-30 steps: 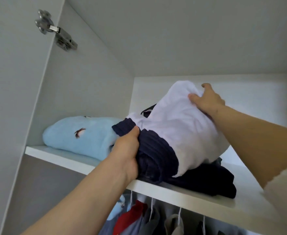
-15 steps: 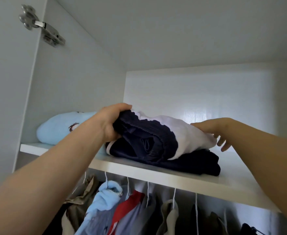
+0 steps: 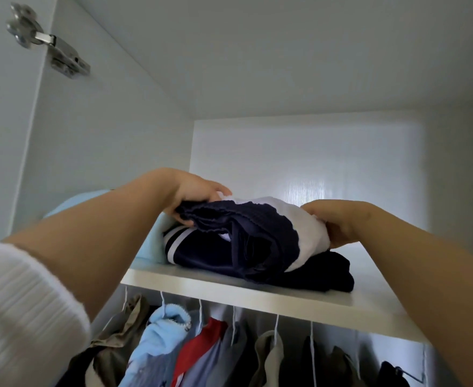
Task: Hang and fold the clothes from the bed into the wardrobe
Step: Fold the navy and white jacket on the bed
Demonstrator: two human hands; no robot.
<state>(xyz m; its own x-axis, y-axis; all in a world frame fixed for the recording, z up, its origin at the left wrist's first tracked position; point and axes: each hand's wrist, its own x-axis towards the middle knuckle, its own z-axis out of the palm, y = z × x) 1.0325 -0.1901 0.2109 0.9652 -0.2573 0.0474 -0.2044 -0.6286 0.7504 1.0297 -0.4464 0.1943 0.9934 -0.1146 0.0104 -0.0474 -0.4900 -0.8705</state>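
A folded white and navy garment [image 3: 271, 227] lies on top of a dark folded pile [image 3: 330, 272] on the upper wardrobe shelf [image 3: 257, 296]. My left hand [image 3: 196, 194] grips the garment's navy ribbed edge at its left end, thumb underneath. My right hand [image 3: 338, 219] holds the white part at the right end, fingers curled round the fabric. Both hands sit at shelf height, one on each side of the bundle.
A light blue folded item [image 3: 151, 241] lies on the shelf left of the pile, partly behind my left arm. Below the shelf hang several clothes [image 3: 190, 347] on hangers. A metal door hinge [image 3: 59, 54] is at the upper left. Bare shelf extends to the right.
The garment came down from a raised, tilted position onto the dark pile. My right hand, loose beside it half a second ago, now holds its white end.
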